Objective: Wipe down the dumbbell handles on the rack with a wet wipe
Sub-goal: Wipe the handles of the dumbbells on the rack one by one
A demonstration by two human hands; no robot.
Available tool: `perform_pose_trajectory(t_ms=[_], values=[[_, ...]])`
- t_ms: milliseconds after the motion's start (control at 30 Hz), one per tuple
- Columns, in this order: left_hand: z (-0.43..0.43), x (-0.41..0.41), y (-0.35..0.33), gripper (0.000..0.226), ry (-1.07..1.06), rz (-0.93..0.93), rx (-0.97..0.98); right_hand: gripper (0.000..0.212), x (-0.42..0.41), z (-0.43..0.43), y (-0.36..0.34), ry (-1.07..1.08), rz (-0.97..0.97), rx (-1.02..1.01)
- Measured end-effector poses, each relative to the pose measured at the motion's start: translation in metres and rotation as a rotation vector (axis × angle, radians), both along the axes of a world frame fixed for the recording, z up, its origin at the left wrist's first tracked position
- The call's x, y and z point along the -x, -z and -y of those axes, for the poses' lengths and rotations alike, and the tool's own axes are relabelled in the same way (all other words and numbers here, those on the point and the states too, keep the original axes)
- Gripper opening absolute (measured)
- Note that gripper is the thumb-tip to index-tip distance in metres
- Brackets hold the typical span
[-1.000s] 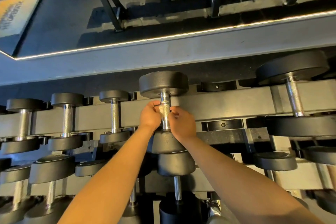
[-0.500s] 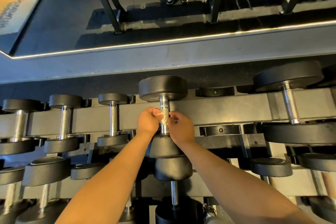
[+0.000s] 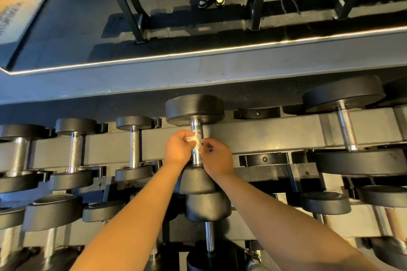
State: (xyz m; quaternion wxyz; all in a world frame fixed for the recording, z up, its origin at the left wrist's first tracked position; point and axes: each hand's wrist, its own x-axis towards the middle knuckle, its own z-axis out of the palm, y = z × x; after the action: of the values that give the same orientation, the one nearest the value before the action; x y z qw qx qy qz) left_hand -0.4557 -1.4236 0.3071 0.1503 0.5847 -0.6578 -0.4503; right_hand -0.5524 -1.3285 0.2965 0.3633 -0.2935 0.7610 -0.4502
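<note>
Left hand [image 3: 178,148] pinches the wet wipe [image 3: 194,138] onto the dumbbell handle [image 3: 197,157], right hand [image 3: 218,159] grip's unclear, so the wad might slip off.

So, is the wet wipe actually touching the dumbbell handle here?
Touching. The head view shows the wet wipe, pinched in the left hand, pressed against the handle with no gap.

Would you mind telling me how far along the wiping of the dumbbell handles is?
Done: no handle shows whether it was wiped. In hand: the left hand presses the wet wipe against the middle dumbbell's handle, the right hand at its other side. Left: possibly the handles to the left, the big dumbbell's handle at right, and the lower-tier handle.
</note>
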Motion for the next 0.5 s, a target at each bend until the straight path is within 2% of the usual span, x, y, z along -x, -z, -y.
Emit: perform_pose_trajectory(t_ms=[67, 267, 500], values=[[0.003, 0.0, 0.0, 0.019, -0.008, 0.012, 0.015, 0.021, 0.0, 0.0, 0.003, -0.001, -0.003, -0.004], [0.013, 0.021, -0.002, 0.02, -0.138, -0.114, 0.045, 0.018, 0.0, 0.001, 0.005, 0.018, 0.03, -0.004], [0.002, 0.004, -0.001, 0.028, -0.014, -0.034, -0.024, 0.018, 0.0, 0.001, 0.004, 0.027, 0.037, -0.012]])
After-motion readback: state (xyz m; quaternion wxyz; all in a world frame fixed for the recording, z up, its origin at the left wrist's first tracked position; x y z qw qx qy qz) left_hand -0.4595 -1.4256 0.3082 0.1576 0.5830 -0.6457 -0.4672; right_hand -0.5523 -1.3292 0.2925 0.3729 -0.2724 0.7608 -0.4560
